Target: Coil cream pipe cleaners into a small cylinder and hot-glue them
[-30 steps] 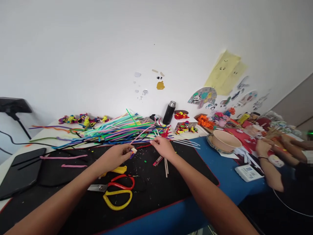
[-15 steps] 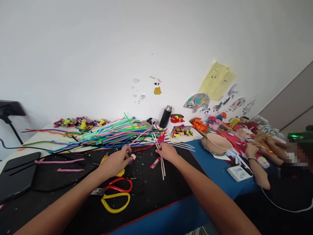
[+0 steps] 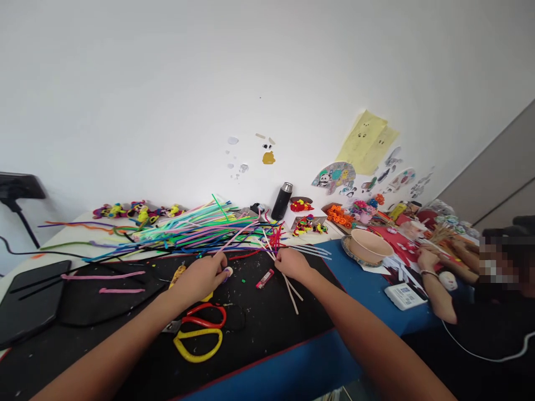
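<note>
My left hand (image 3: 205,278) is closed on a small white-and-purple piece (image 3: 228,272) whose kind I cannot make out; most of it is hidden by my fingers. A pink pipe cleaner (image 3: 236,236) runs from the pile down behind that hand. My right hand (image 3: 292,264) pinches a pair of cream pipe cleaners (image 3: 291,294), which cross and slant over the black mat (image 3: 267,328). Between the hands lies a small red-and-pink packet (image 3: 264,279). Scissors (image 3: 198,334) with red and yellow handles rest below my left hand.
A heap of coloured pipe cleaners (image 3: 188,228) stretches along the wall. Behind it stands a black bottle (image 3: 282,200). A black phone (image 3: 35,295) and pink pipe cleaners (image 3: 102,276) lie at left. To the right are a beige bowl (image 3: 371,246), a white box (image 3: 405,296) and another person's arm (image 3: 438,295).
My right hand has moved slightly right, and the lower ends of the cream pipe cleaners have swung right and spread into a cross. My left hand has shifted only a little.
</note>
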A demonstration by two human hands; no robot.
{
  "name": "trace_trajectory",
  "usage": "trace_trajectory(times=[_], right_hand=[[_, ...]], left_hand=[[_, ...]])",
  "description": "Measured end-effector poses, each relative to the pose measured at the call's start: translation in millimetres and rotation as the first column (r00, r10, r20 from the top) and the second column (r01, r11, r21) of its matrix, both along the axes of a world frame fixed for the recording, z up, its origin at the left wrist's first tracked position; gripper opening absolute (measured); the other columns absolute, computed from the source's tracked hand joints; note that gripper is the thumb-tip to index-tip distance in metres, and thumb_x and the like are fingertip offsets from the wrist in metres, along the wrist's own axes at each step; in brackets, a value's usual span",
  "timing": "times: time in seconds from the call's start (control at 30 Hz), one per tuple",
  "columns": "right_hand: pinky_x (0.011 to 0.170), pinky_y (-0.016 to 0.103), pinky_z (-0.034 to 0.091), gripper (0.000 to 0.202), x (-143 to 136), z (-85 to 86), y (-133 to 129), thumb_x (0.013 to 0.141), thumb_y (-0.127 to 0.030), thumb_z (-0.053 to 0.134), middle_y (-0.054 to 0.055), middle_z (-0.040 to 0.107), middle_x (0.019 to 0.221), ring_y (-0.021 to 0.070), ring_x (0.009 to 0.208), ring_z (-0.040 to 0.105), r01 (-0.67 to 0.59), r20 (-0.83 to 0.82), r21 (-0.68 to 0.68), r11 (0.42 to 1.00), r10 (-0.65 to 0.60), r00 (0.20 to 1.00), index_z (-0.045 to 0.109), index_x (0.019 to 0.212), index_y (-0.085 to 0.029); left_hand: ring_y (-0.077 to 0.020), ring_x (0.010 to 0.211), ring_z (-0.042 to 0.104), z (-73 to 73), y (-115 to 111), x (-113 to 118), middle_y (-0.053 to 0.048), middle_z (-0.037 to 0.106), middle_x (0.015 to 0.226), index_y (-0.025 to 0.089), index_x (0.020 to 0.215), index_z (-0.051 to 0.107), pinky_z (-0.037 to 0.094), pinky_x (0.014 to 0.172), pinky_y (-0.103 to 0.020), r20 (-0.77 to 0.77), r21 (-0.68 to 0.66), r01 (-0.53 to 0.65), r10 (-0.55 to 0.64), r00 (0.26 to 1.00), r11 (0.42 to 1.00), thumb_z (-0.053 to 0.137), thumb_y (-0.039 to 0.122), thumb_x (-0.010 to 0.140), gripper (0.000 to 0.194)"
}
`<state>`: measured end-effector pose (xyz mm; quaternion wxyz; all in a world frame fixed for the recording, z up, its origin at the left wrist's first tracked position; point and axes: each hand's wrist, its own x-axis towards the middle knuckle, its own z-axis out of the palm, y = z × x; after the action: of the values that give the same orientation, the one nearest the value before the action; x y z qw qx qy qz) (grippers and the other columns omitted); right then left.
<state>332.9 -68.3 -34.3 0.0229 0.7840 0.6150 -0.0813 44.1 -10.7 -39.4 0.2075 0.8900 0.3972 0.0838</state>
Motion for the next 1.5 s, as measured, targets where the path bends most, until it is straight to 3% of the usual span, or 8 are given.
trace_trajectory(times=[0.23,0.33,0.47,0.67,0.83,1.07,1.3,1.5], right_hand=[[0.069,0.028,0.041,0.009,20.9,1.9,-28.9,0.085,-0.020,0.068,0.012,0.078,0.090,0.0256,0.088,0.072,0.022,-0.125,-0.005,1.000,-0.022,0.992,0.076,0.086,-0.016],[0.061,0.026,0.040,0.006,25.8,1.0,-43.5,0.083,-0.018,0.067,0.005,0.072,0.072,0.0189,0.065,0.068,0.044,-0.276,-0.036,0.998,-0.053,0.960,0.072,0.080,-0.017],[0.049,0.023,0.037,0.012,24.8,0.0,-59.1,0.087,-0.021,0.061,-0.004,0.056,0.051,0.0128,0.044,0.055,0.092,-0.528,-0.050,0.995,-0.104,0.843,0.062,0.075,-0.019],[0.040,0.021,0.032,0.019,10.9,-4.9,-69.8,0.087,-0.037,0.059,-0.010,0.044,0.046,0.0107,0.037,0.044,0.194,-0.809,-0.046,0.980,-0.150,0.569,0.053,0.077,-0.022],[0.039,0.021,0.028,0.032,-9.9,-5.9,-65.7,0.081,-0.049,0.067,-0.011,0.042,0.047,0.0081,0.038,0.037,0.247,-0.920,0.000,0.969,-0.097,0.380,0.051,0.075,-0.023],[0.037,0.020,0.024,0.037,-51.2,1.4,-55.2,0.077,-0.053,0.074,-0.012,0.042,0.046,0.0071,0.037,0.036,0.297,-0.979,0.053,0.953,-0.009,0.204,0.055,0.080,-0.021],[0.038,0.020,0.017,0.042,-72.8,7.8,-48.0,0.071,-0.048,0.084,-0.012,0.040,0.046,0.0054,0.037,0.033,0.431,-0.993,0.035,0.902,0.079,-0.084,0.052,0.072,-0.021],[0.039,0.020,0.014,0.048,-41.6,10.5,-39.5,0.070,-0.049,0.080,-0.013,0.033,0.050,0.0054,0.040,0.026,0.651,-0.977,0.106,0.752,0.199,-0.070,0.039,0.070,-0.025]], left_hand=[[-0.0362,0.103,0.070,3.0,-4.0,4.3,-0.016,0.077,0.098,0.018,0.103,0.069,0.046,0.089,-0.043,-0.123,0.218,0.019,0.009,0.992,0.976,0.056,0.030,0.100,0.018],[-0.0382,0.103,0.069,2.3,-3.8,3.5,-0.019,0.077,0.095,0.016,0.100,0.072,0.047,0.090,-0.045,-0.154,0.252,0.020,0.019,0.988,0.968,0.056,0.027,0.099,0.020],[-0.0365,0.104,0.069,3.0,-2.5,1.9,-0.018,0.077,0.101,0.018,0.101,0.071,0.047,0.090,-0.043,-0.147,0.279,0.021,0.021,0.989,0.960,0.057,0.027,0.098,0.017],[-0.0342,0.097,0.067,10.9,-3.1,-1.2,-0.014,0.073,0.097,0.020,0.096,0.064,0.045,0.085,-0.042,0.005,0.314,-0.001,-0.001,1.000,0.950,0.058,0.025,0.098,0.009],[-0.0306,0.087,0.066,19.8,-9.0,-1.9,-0.008,0.070,0.085,0.022,0.085,0.063,0.043,0.077,-0.038,0.142,0.237,-0.022,-0.012,0.990,0.971,0.061,0.028,0.097,0.013],[-0.0229,0.073,0.066,29.1,-19.1,1.0,-0.001,0.074,0.080,0.024,0.080,0.066,0.041,0.068,-0.032,0.338,-0.035,-0.043,0.052,0.940,0.998,0.068,0.038,0.091,0.018],[-0.0235,0.076,0.070,28.0,-21.3,0.1,-0.002,0.077,0.076,0.024,0.069,0.067,0.046,0.075,-0.033,0.430,-0.112,0.032,0.020,0.902,0.993,0.047,0.053,0.101,0.048],[-0.0251,0.084,0.071,30.3,-21.7,0.2,-0.003,0.079,0.091,0.025,0.098,0.072,0.051,0.078,-0.034,0.480,-0.191,0.039,0.059,0.875,0.981,0.052,0.050,0.094,0.032]])
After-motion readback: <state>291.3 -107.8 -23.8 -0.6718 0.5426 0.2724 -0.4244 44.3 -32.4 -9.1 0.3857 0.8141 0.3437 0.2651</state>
